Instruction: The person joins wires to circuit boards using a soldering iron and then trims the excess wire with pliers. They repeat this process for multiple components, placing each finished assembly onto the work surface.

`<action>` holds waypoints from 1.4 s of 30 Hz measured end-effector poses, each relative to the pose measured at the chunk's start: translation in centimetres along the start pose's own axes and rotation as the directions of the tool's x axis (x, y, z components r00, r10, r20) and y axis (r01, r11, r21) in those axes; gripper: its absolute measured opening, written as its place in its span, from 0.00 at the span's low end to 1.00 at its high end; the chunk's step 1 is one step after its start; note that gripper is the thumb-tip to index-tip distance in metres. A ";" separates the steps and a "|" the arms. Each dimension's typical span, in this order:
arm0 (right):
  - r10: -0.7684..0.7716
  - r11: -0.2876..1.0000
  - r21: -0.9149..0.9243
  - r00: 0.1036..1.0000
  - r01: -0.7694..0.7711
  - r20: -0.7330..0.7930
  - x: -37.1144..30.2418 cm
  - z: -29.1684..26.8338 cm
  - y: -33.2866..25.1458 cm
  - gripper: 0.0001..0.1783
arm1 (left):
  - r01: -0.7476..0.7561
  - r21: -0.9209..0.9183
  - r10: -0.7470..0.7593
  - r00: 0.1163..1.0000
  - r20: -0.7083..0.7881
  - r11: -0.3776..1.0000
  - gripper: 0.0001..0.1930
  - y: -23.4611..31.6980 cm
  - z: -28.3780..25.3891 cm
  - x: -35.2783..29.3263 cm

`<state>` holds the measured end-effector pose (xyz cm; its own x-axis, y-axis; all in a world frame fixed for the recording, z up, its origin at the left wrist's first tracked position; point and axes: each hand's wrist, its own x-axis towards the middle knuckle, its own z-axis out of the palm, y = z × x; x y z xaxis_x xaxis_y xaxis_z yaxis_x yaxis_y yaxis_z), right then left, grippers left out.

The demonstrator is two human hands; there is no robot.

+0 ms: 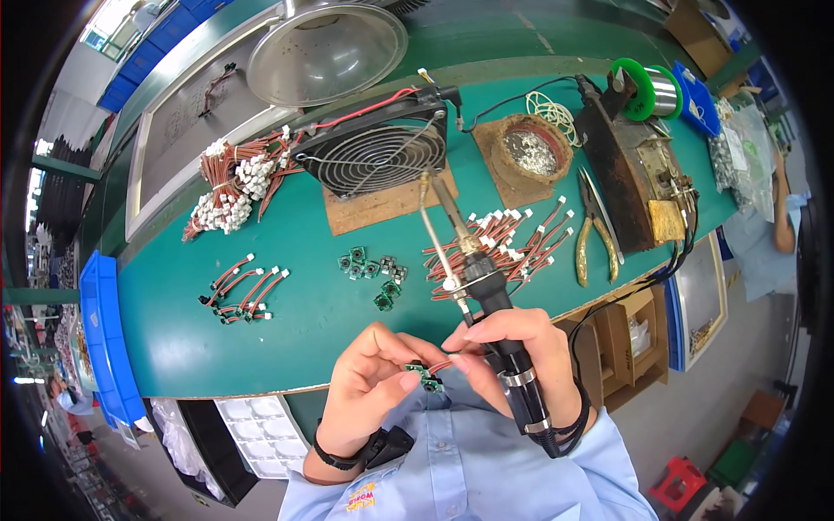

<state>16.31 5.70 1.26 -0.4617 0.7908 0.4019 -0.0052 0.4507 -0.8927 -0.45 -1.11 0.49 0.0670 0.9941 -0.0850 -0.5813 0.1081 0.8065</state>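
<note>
My left hand [369, 373] is closed, pinching small green circuit boards [426, 379] between thumb and fingers in front of my chest. In my right hand [543, 343] lies a black soldering iron [491, 291] with a thin metal feed tube beside its tip, pointing up and away from me. The thumb and forefinger of that hand also pinch a short red-and-black wire [441, 365] that reaches the boards. Whether the wire is joined to a board I cannot tell. Just beyond the hands lie several loose boards [356, 263] and a spread of connector wires [512, 239].
Behind these stands a black fan [382, 152]. To the right are a pot of solder scrap [532, 152], pliers [595, 230], a solder spool [651, 91] and a metal iron stand [621, 161]. Wire bundles [234, 187] and finished-looking wired pieces [243, 291] lie left, near a blue tray [109, 339].
</note>
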 end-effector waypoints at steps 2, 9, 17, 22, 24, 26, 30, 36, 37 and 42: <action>-0.008 0.999 -0.041 0.999 0.007 -0.032 -0.1 -0.1 0.6 0.22 | 0.033 -0.018 -0.035 0.991 -0.128 0.999 0.09 0.1 0.8 0.1; -0.113 0.972 -0.222 0.979 0.073 -0.171 -2.3 -2.0 0.7 0.30 | -0.094 0.057 0.106 0.961 -0.255 0.994 0.07 -0.5 -1.3 0.6; -0.133 0.957 -0.239 0.981 0.164 0.141 -3.8 -2.4 1.2 0.27 | -0.136 0.246 0.216 0.918 -0.333 0.960 0.06 0.0 -1.8 1.2; -0.147 0.951 -0.242 0.971 0.192 0.190 -3.7 -1.9 1.7 0.26 | -0.131 0.250 0.220 0.902 -0.371 0.959 0.06 -0.2 -1.5 1.7; -0.128 0.957 -0.232 0.974 0.171 0.189 -3.6 -1.9 1.5 0.25 | -0.130 0.246 0.217 0.902 -0.372 0.960 0.06 -0.2 -1.4 1.7; -0.096 0.967 -0.214 0.978 0.136 0.187 -3.5 -1.8 1.3 0.23 | -0.134 0.247 0.221 0.903 -0.368 0.960 0.06 -0.2 -1.4 1.6; -0.086 0.967 -0.218 0.977 0.128 0.193 -3.4 -1.9 1.1 0.23 | -0.135 0.255 0.223 0.908 -0.356 0.957 0.06 -0.2 -1.4 1.6; -0.083 0.968 -0.216 0.979 0.123 0.187 -3.6 -1.9 1.0 0.23 | -0.151 0.260 0.236 0.911 -0.339 0.954 0.06 -0.1 -1.4 1.5; -0.081 0.969 -0.214 0.979 0.121 0.186 -3.6 -1.9 1.0 0.23 | -0.149 0.260 0.235 0.910 -0.341 0.954 0.06 -0.1 -1.3 1.5; -0.074 0.972 -0.206 0.979 0.113 0.188 -3.5 -2.0 0.8 0.23 | -0.135 0.263 0.224 0.912 -0.344 0.955 0.06 0.1 -1.2 1.4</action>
<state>19.70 4.09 -0.44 -0.6184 0.6634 0.4213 0.1257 0.6127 -0.7803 -1.39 0.33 -0.29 -0.3481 0.9323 -0.0981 -0.3509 -0.0325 0.9358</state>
